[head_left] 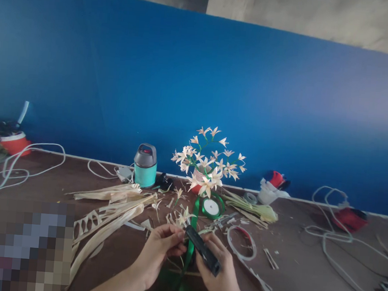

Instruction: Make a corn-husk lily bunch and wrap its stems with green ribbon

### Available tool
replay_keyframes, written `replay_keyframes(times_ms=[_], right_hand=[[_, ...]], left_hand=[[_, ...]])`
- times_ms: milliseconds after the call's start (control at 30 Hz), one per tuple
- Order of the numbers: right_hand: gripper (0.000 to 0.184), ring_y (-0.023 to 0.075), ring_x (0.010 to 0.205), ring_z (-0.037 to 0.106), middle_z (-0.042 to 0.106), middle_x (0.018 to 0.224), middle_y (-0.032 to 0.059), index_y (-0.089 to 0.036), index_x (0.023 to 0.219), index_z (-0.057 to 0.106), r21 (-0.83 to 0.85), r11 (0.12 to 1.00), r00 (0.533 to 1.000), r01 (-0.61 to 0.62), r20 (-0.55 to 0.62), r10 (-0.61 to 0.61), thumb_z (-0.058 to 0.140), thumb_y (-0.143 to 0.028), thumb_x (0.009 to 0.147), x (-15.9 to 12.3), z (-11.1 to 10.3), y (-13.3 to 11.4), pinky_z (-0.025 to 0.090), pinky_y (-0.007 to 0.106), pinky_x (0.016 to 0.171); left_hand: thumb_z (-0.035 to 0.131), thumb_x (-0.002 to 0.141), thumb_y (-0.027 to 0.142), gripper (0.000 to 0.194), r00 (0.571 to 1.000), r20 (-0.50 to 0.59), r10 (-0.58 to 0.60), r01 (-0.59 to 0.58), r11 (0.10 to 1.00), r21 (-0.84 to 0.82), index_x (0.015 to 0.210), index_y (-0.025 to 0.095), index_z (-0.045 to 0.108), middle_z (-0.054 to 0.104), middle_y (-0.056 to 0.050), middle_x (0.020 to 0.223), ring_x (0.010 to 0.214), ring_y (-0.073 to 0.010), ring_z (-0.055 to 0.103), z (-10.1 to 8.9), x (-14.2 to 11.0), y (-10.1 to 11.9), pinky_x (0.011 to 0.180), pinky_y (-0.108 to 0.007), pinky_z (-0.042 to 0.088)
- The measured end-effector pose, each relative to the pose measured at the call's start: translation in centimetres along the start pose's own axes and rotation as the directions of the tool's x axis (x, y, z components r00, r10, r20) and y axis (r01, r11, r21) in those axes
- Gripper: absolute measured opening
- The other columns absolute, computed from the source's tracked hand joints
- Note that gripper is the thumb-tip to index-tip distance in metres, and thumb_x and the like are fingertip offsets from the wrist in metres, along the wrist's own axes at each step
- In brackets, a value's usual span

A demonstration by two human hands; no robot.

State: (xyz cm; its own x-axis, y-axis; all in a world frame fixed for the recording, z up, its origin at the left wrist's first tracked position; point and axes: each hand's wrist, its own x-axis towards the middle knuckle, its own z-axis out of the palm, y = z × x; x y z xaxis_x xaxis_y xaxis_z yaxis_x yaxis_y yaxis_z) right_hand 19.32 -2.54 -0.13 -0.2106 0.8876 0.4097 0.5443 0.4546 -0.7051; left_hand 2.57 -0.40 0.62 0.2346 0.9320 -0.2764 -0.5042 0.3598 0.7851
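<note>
My left hand [164,246] is closed in a pinch, thumb against the fingers; whatever is between them is too small or hidden. My right hand [218,266] is wrapped round a black glue gun [202,249], its nozzle angled up and left near my left fingertips. Just beyond the nozzle is a pale dried-husk flower [184,216]. A green ribbon [193,226] runs between my hands, up to its white-centred spool [211,207]. Further back, pale husk flowers [207,184] on green stems stand in a striped pot [199,175].
Dried husks [115,206] spread at left, and a greenish husk bundle [259,209] lies at right. Behind stands a turquoise flask [145,171]. Near my right hand are a clear tape roll [242,242] and small scraps. White cables [328,232] loop at both sides; a blue partition [172,81] closes the back.
</note>
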Motion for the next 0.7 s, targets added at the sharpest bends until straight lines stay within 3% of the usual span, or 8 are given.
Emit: replay_keyframes(times_ms=[700], right_hand=[[0.013,0.0148,0.067,0.057,0.057,0.072,0.0029,-0.019,0.071,0.053,-0.005,0.999,0.999,0.049,-0.016,-0.049,0.05,-0.007,0.072,0.11,-0.18,-0.32,0.048,0.022,0.061]], left_hand=[[0.077,0.058,0.03,0.025,1.0,-0.015,0.009,-0.009,1.0,0.0,0.062,0.011,0.061,0.061,-0.001,0.054,0.049,-0.0075,0.057,0.1,-0.03,0.3,0.048,-0.014,0.045]])
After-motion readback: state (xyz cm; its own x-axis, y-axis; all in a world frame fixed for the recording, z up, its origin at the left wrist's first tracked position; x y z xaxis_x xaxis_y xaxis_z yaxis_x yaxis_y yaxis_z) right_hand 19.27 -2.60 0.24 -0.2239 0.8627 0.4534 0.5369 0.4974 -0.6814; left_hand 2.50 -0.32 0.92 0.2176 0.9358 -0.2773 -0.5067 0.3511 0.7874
